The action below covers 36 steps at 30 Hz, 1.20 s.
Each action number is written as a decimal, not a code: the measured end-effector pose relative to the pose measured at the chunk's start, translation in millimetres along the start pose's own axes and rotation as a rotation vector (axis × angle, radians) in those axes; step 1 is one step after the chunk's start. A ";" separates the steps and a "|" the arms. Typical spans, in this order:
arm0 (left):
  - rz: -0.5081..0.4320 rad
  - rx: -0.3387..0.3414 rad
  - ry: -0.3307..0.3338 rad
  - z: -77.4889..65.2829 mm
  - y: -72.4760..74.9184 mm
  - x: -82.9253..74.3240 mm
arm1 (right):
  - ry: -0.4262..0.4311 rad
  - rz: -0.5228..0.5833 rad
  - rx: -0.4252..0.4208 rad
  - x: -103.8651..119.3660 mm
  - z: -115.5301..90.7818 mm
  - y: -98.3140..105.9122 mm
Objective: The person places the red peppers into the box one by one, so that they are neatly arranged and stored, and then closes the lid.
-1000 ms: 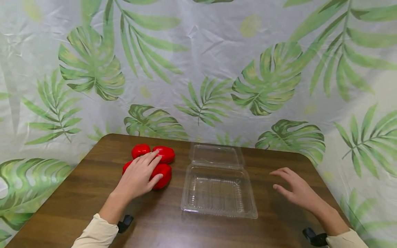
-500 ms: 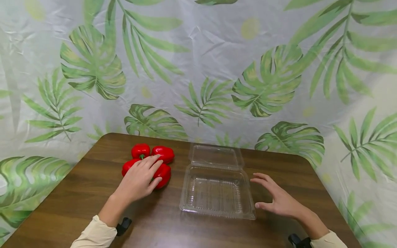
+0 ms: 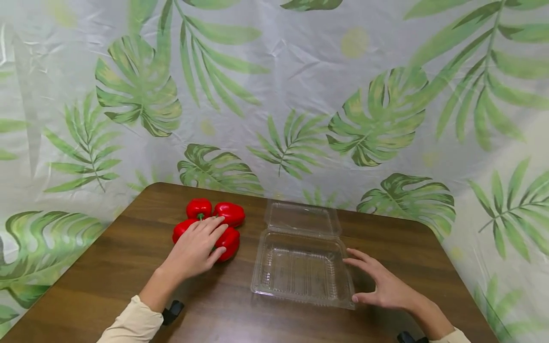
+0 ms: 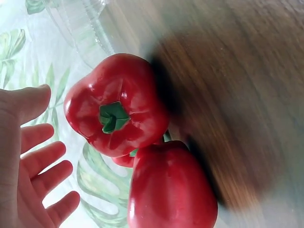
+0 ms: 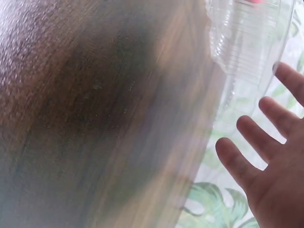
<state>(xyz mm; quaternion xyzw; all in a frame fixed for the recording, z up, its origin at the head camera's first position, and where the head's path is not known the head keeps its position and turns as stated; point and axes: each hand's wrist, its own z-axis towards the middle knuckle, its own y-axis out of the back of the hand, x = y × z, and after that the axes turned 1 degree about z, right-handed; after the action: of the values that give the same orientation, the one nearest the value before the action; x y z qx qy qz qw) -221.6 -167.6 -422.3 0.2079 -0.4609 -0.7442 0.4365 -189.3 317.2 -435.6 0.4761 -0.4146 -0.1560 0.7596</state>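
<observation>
A group of red bell peppers sits on the left of the table. The back left pepper [image 3: 199, 208] and back right pepper [image 3: 230, 214] show well in the head view. My left hand [image 3: 195, 250] partly covers the front left pepper [image 3: 182, 229] and front right pepper [image 3: 229, 243]. In the left wrist view, relaxed fingers hover apart from a green-stemmed pepper [image 4: 137, 90]. A clear plastic clamshell container [image 3: 302, 274] lies unfolded, its lid [image 3: 302, 217] towards the back. At its right rim is my right hand [image 3: 381, 286], fingers spread, with fingertips at the edge.
Everything stands on a brown wooden table [image 3: 223, 309] with rounded back corners. Behind it hangs a leaf-patterned cloth [image 3: 300, 95]. Dark straps with cameras [image 3: 173, 312] sit at the wrists.
My right hand has moved left, from well beside the container to its right rim. The left hand has stayed over the peppers. The head view has shifted slightly.
</observation>
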 end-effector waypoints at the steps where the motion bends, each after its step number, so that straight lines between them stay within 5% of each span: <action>1: -0.003 0.005 0.003 -0.4 -0.5 0.4 | 0.003 -0.009 -0.009 -0.1 -0.4 -1.0; 8: -0.003 0.006 0.029 -2.1 2.1 10.6 | 0.029 -0.043 -0.045 1.0 -0.6 -2.1; 15: 0.011 -0.013 0.047 -1.8 9.8 39.7 | 0.032 -0.072 -0.045 2.0 0.1 0.0; 23: -0.104 0.077 0.098 -14.6 22.3 71.6 | 0.027 -0.059 -0.038 5.8 3.5 -0.1; 30: -0.159 0.093 0.156 -19.6 18.2 73.2 | 0.026 -0.065 -0.053 5.3 1.6 -1.6; 36: -0.114 0.102 0.263 -17.3 8.7 66.8 | 0.016 -0.068 -0.052 6.0 -0.2 -3.3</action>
<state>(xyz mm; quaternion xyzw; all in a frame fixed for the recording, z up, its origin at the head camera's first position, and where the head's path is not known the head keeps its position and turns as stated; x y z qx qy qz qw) -240.9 -234.2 -416.9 0.3514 -0.4246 -0.7096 0.4390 -185.0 311.9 -435.6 0.4713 -0.3880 -0.1888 0.7692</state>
